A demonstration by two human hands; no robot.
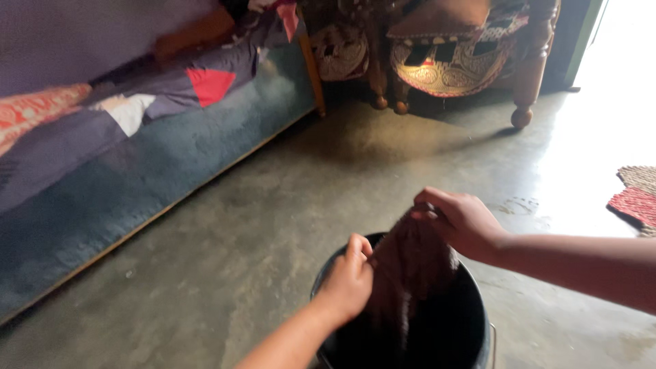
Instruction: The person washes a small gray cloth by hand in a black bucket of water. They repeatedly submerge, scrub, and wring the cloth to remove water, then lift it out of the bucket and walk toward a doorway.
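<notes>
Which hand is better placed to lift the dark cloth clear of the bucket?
Probably the right hand: it pinches the dark cloth at its top end, above the black bucket. The left hand grips the cloth's side edge lower down, near the rim, so it would lift less.

Two hands (pixel 403 249), one cloth (pixel 410 263), one bucket (pixel 471 328)

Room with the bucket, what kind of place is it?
Probably a living room at home: a blue sofa, a carved wooden chair and a doormat near a bright doorway.
</notes>
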